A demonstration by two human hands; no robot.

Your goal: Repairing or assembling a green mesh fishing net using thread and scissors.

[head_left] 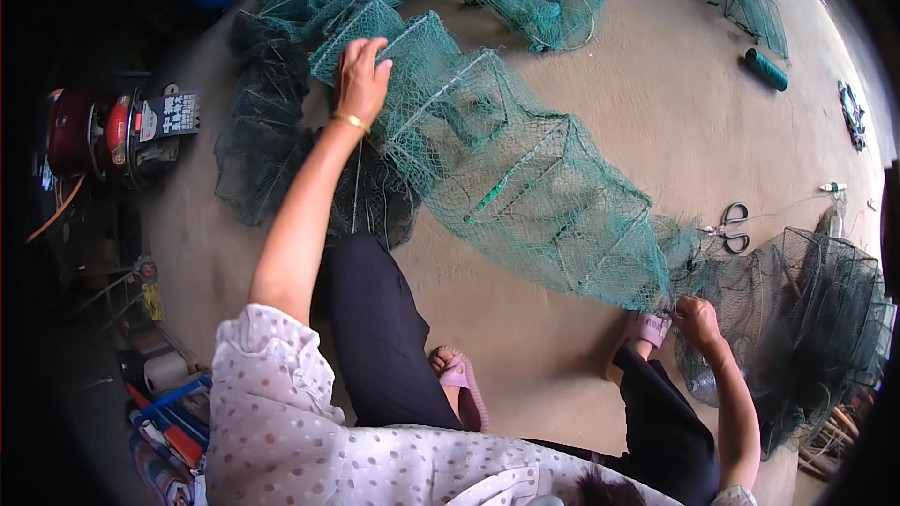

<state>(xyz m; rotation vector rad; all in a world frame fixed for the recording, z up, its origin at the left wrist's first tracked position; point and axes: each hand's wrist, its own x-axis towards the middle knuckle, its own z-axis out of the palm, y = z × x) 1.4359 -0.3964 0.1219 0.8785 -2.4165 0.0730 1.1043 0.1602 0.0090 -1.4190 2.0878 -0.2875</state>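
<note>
A long green mesh fish trap (525, 187) with square frames stretches across the floor, slanting from upper left to lower right. My left hand (364, 82) lies over its upper part beside a frame bar, thumb apart from the fingers; whether it grips any mesh is hard to see. At the trap's lower right end, my right hand (697, 320) is closed on the gathered netting. The fingertips there are partly hidden. Just above this hand, black-handled scissors (724, 229) lie on the floor by a dark net (797, 309).
Black netting (267, 122) is heaped at left, near a red machine (117, 131). More green traps (539, 0) lie at the top. A spool of green twine (767, 70) rests at upper right. My pink sandals (461, 379) are below the trap.
</note>
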